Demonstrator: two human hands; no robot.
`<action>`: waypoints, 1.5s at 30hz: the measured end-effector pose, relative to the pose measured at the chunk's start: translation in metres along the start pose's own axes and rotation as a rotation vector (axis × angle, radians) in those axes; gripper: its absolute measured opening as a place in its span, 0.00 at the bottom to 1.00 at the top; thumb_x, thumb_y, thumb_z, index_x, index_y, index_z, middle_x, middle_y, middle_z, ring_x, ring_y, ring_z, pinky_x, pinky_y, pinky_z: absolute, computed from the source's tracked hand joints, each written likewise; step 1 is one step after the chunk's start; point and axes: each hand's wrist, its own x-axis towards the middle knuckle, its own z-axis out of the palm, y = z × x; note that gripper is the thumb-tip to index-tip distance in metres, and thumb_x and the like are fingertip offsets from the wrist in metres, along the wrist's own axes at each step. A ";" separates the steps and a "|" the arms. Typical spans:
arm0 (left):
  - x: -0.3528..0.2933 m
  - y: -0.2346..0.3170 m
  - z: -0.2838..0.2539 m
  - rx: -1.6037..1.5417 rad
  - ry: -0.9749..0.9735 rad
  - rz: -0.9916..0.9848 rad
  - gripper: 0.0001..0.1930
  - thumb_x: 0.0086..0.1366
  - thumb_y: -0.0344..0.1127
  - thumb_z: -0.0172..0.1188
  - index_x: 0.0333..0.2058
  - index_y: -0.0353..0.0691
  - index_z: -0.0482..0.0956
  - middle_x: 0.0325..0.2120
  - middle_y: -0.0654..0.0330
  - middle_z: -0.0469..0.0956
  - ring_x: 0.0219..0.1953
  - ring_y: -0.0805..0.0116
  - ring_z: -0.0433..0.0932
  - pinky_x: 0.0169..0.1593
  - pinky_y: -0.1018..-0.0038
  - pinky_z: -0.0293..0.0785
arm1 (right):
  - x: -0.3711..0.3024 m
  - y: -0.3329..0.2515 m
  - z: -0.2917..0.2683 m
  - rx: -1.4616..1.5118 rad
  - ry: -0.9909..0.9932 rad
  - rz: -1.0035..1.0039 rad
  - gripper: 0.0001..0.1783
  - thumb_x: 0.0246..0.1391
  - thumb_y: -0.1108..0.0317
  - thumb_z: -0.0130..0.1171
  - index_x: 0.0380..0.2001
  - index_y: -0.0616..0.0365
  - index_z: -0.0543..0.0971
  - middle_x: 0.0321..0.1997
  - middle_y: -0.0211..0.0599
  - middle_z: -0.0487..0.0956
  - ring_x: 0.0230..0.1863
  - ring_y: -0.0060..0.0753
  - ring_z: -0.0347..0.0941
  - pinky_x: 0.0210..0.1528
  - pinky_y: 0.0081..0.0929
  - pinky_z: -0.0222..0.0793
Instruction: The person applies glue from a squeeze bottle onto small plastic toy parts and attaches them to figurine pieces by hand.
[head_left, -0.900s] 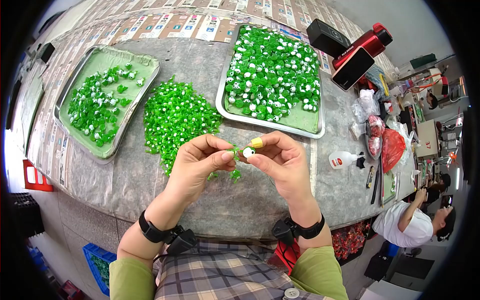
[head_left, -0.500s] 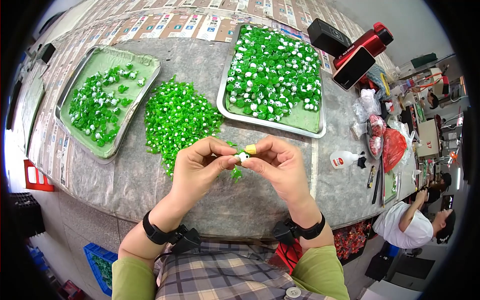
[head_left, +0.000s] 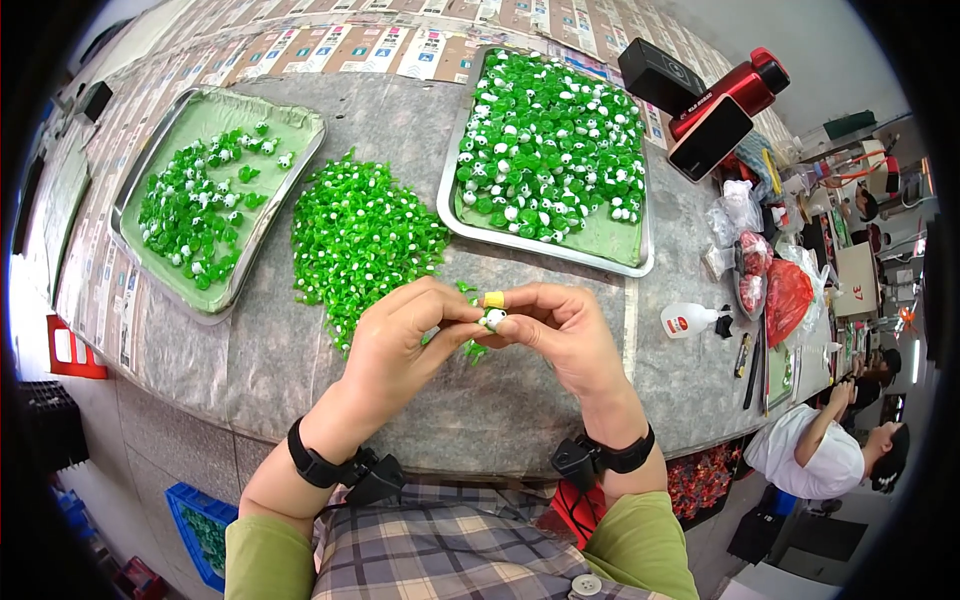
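Fingers (head_left: 527, 332) partly hide the white piece (head_left: 495, 319); the lower edge crops the checked garment (head_left: 430, 555).

Left tray (head_left: 225, 118), pile (head_left: 365, 240), right tray (head_left: 600, 238) across table (head_left: 270, 370); bottle (head_left: 690, 320) right of right hand (head_left: 565, 330), phone (head_left: 711, 138) beyond bottle; piece (head_left: 493, 319) between left hand (head_left: 405, 325) and right hand

White lettering marks a red flask (head_left: 748, 86), red print a white bottle (head_left: 690, 319), red digits a pale panel (head_left: 855, 266).

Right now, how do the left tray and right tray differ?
Left tray is sparsely filled; right tray is heaped. Left tray sits left of the loose pile; right tray, right of it. Both: metal rims, green inside, holding green-and-white pieces.
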 end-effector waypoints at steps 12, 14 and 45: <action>0.002 -0.016 -0.019 -0.726 0.332 -0.385 0.02 0.54 0.27 0.52 0.27 0.35 0.72 0.20 0.63 0.71 0.22 0.77 0.71 0.27 0.82 0.69 | 0.004 0.003 0.001 -0.147 0.120 -0.178 0.09 0.46 0.75 0.52 0.33 0.63 0.73 0.32 0.36 0.75 0.29 0.19 0.71 0.30 0.15 0.67; 0.008 -0.028 -0.040 -1.180 0.590 -0.360 0.07 0.57 0.34 0.49 0.28 0.36 0.69 0.22 0.64 0.69 0.23 0.79 0.67 0.27 0.85 0.70 | 0.006 0.007 -0.008 -0.538 0.225 -0.187 0.07 0.43 0.72 0.55 0.28 0.62 0.73 0.28 0.35 0.75 0.28 0.21 0.71 0.27 0.15 0.65; 0.002 -0.007 -0.008 -0.685 0.007 -0.583 0.07 0.51 0.27 0.56 0.31 0.34 0.73 0.23 0.61 0.75 0.25 0.78 0.72 0.31 0.83 0.70 | -0.079 -0.065 -0.062 -0.709 1.248 -0.879 0.10 0.42 0.75 0.54 0.32 0.62 0.71 0.30 0.30 0.71 0.26 0.19 0.65 0.29 0.14 0.61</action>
